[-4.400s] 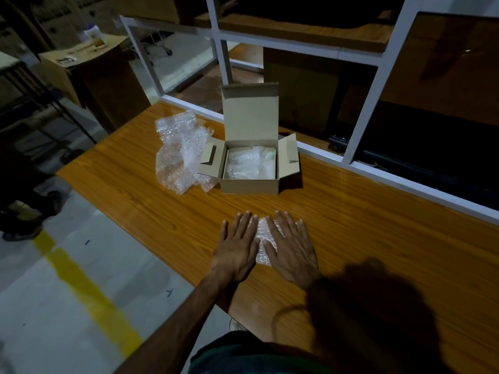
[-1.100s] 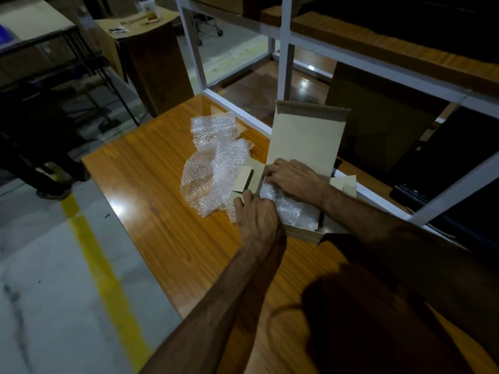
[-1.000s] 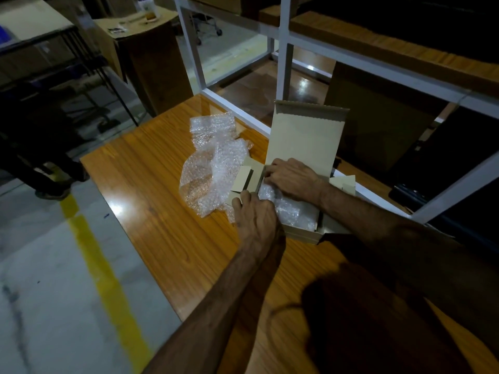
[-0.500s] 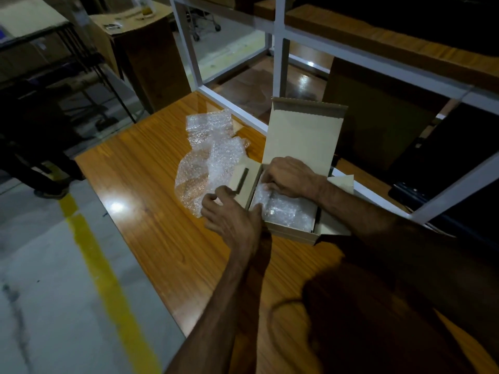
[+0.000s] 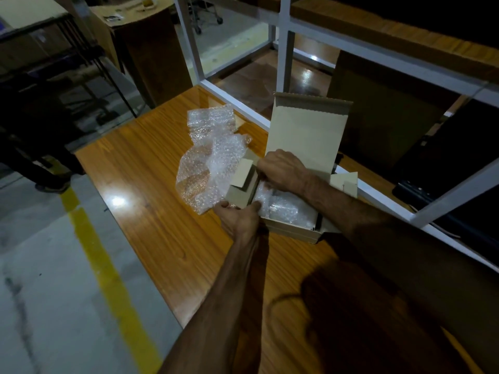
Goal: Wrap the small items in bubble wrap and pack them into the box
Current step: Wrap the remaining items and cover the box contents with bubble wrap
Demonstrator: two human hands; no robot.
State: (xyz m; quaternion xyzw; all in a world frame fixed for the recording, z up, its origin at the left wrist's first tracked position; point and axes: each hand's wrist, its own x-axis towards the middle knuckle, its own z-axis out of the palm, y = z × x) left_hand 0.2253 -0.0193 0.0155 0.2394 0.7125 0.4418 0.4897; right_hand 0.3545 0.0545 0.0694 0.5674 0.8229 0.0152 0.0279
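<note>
An open cardboard box (image 5: pixel 291 231) stands on the wooden table (image 5: pixel 162 228) with its lid (image 5: pixel 305 130) upright. A bubble-wrapped bundle (image 5: pixel 289 210) fills the inside. My left hand (image 5: pixel 239 218) grips the box's near left corner, with fingers under the side flap (image 5: pixel 241 184) and the thumb over the wall against the bundle. My right hand (image 5: pixel 283 168) reaches in from the right. Its fingers curl down onto the far left end of the bundle beside the flap, and the fingertips are hidden.
A loose heap of bubble wrap (image 5: pixel 208 163) lies on the table just left of the box. A white metal frame (image 5: pixel 235 101) runs along the table's far edge behind the box. The table's left edge drops to a floor with a yellow line (image 5: pixel 108 279).
Both hands carried the wrapped bundle from the near table into the box. In the last half second my left hand slid onto the box's left corner and my right hand shifted to the left flap.
</note>
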